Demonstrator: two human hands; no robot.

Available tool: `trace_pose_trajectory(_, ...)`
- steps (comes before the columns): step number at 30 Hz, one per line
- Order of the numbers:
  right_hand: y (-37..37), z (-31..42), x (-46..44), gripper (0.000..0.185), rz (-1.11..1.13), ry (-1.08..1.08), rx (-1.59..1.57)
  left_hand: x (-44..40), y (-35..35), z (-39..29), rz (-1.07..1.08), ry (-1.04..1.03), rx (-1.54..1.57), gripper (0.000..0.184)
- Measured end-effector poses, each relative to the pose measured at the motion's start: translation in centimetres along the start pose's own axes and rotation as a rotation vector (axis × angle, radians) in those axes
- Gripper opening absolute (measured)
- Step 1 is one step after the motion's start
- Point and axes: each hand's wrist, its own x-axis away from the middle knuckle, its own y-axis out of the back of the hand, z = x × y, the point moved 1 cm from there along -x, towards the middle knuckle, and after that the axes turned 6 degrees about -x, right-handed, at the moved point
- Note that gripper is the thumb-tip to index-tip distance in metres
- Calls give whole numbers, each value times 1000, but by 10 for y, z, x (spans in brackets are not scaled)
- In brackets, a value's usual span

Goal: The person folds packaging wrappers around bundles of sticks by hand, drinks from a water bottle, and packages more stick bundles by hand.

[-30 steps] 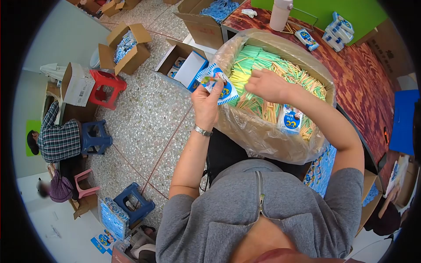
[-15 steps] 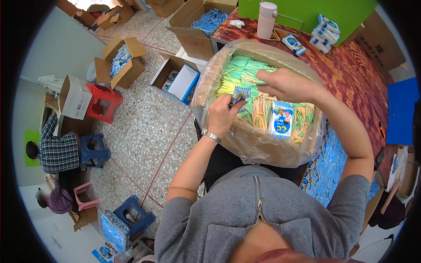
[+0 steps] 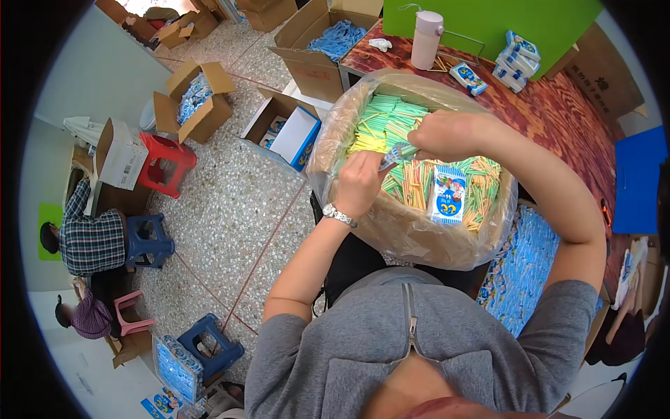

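Note:
My left hand (image 3: 359, 183) pinches a small blue-and-white packet (image 3: 392, 156), tilted over the near-left part of the box. My right hand (image 3: 447, 134) is closed at the packet's mouth on a few thin pale-green sticks, their ends mostly hidden by the fingers. Below both hands, a large box lined with clear plastic (image 3: 412, 234) is filled with thin green, yellow and pinkish sticks (image 3: 481, 192). On top of the sticks, near the front, lies a larger printed blue-and-white packet (image 3: 448, 195).
A pink bottle (image 3: 426, 40) and stacked packets (image 3: 516, 63) stand on the red-brown table (image 3: 537, 119). Blue packets fill a container (image 3: 520, 272) by my right side. Cartons (image 3: 192, 101) and stools (image 3: 167, 164) stand on the floor at left, where two people sit.
My right hand has come down and left, bringing the sticks to the packet's mouth. My left hand has turned the small packet toward the right hand.

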Motion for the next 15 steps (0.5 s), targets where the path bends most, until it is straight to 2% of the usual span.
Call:
trace_pose_trajectory(3, 10, 7, -3, 36, 113, -108, 50, -5, -5, -2, 7, -78, -8, 26)
trace_pose_trajectory(6, 18, 11, -1, 36, 96, -128, 84, -8, -9, -7, 12, -99, 33, 29)
trace_pose_trajectory(10, 24, 17, 14, 37, -45, -104, 116, -12, -17, -10, -26, -55, 159, 30)
trace_pose_trajectory(12, 26, 12, 22, 43, -126, -155, 125, -12, -19, -11, 7, 73, 235, 31)
trace_pose_trajectory(15, 2, -17, 38, 60, -485, 42, 20, -11, -25, -11, 88, 285, 432, 31)
